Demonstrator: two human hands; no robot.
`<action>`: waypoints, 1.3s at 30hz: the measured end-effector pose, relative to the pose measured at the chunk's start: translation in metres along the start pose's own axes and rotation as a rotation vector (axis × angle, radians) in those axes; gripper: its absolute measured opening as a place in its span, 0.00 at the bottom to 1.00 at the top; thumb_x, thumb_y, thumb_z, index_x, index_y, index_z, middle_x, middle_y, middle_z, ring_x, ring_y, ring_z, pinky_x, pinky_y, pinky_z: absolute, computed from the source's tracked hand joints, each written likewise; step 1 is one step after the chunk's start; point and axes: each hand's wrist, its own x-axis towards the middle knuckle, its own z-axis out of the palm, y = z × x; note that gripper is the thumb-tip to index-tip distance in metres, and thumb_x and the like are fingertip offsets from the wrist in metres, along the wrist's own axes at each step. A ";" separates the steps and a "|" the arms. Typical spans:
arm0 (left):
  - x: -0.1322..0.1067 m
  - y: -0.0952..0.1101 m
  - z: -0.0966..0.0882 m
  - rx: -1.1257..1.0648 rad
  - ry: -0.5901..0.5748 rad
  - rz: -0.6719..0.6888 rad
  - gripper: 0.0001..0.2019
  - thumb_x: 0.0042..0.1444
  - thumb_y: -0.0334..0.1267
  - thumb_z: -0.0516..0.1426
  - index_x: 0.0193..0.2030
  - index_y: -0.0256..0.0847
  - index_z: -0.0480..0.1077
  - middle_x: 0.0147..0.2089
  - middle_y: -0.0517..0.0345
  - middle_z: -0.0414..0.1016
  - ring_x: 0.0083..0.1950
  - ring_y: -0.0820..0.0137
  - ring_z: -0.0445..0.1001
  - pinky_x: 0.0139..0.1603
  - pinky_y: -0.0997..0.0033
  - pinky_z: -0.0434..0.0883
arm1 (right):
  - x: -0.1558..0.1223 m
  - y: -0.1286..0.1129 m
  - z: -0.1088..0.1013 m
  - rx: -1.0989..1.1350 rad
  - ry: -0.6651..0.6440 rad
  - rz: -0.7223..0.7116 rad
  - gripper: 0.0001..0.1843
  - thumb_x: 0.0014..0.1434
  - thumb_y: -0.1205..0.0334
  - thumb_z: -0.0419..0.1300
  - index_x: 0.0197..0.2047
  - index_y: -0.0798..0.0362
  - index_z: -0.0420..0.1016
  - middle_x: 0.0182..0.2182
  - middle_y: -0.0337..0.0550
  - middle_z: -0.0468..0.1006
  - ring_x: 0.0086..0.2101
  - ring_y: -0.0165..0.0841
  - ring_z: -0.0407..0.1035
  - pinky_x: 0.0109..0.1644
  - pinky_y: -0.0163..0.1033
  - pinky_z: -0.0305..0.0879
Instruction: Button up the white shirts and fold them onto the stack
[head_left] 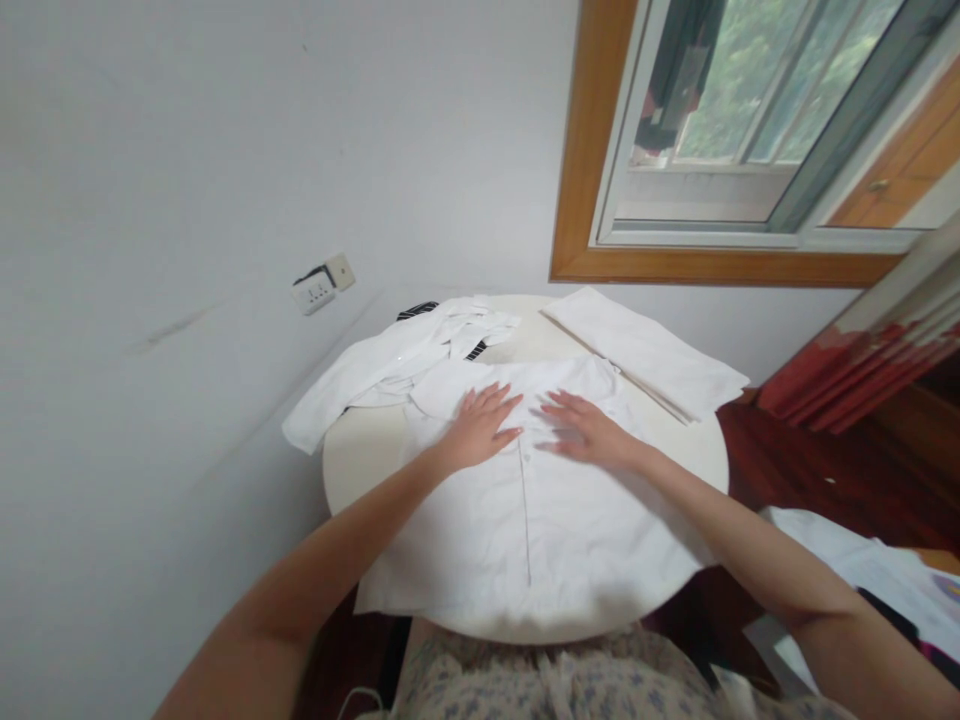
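Note:
A white buttoned shirt [525, 520] lies spread flat on a small round white table [360, 460], its collar toward the wall. My left hand [480, 425] rests palm down on the shirt's upper left chest, fingers stretched out. My right hand [581, 428] lies flat on the upper right chest, fingers apart, just right of the button placket. Neither hand holds anything. The two hands sit close together, either side of the placket below the collar.
A crumpled white garment with a black striped piece [397, 365] lies at the table's back left. A folded white cloth [645, 350] sits at the back right. A wall socket [319, 288], a wood-framed window [720, 150] and more fabric [885, 580] at right surround the table.

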 end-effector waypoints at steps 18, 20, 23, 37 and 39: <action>-0.106 0.110 0.004 0.133 -0.319 0.224 0.16 0.59 0.38 0.54 0.53 0.36 0.69 0.62 0.36 0.67 0.64 0.47 0.64 0.55 0.49 0.69 | -0.100 -0.080 0.024 -0.116 -0.274 -0.069 0.37 0.56 0.56 0.60 0.68 0.55 0.59 0.66 0.59 0.56 0.65 0.50 0.49 0.65 0.57 0.52; -0.104 0.109 0.004 0.188 -0.280 0.228 0.13 0.62 0.31 0.50 0.51 0.36 0.69 0.60 0.39 0.69 0.61 0.52 0.67 0.52 0.53 0.71 | -0.097 -0.077 0.028 -0.194 -0.211 -0.070 0.30 0.59 0.65 0.55 0.66 0.55 0.62 0.64 0.56 0.62 0.64 0.47 0.54 0.62 0.54 0.58; -0.093 0.099 -0.006 0.193 -0.296 0.227 0.13 0.62 0.28 0.49 0.49 0.36 0.69 0.54 0.43 0.73 0.55 0.57 0.71 0.48 0.60 0.72 | -0.088 -0.060 0.026 -0.249 -0.160 -0.075 0.30 0.58 0.74 0.53 0.64 0.56 0.64 0.61 0.53 0.67 0.60 0.43 0.61 0.60 0.48 0.63; -0.095 -0.032 -0.071 0.094 -0.439 -0.338 0.11 0.49 0.31 0.53 0.37 0.42 0.75 0.38 0.52 0.80 0.41 0.60 0.77 0.43 0.65 0.69 | -0.106 0.037 -0.031 -0.140 -0.130 0.359 0.33 0.47 0.74 0.54 0.57 0.49 0.73 0.50 0.48 0.78 0.48 0.44 0.74 0.52 0.47 0.68; -0.105 -0.044 -0.075 -0.034 -0.400 -0.376 0.13 0.47 0.32 0.53 0.37 0.43 0.76 0.38 0.55 0.80 0.42 0.63 0.77 0.44 0.68 0.68 | -0.112 0.048 -0.030 -0.091 -0.090 0.412 0.27 0.46 0.73 0.54 0.50 0.50 0.78 0.46 0.47 0.80 0.45 0.43 0.75 0.51 0.45 0.68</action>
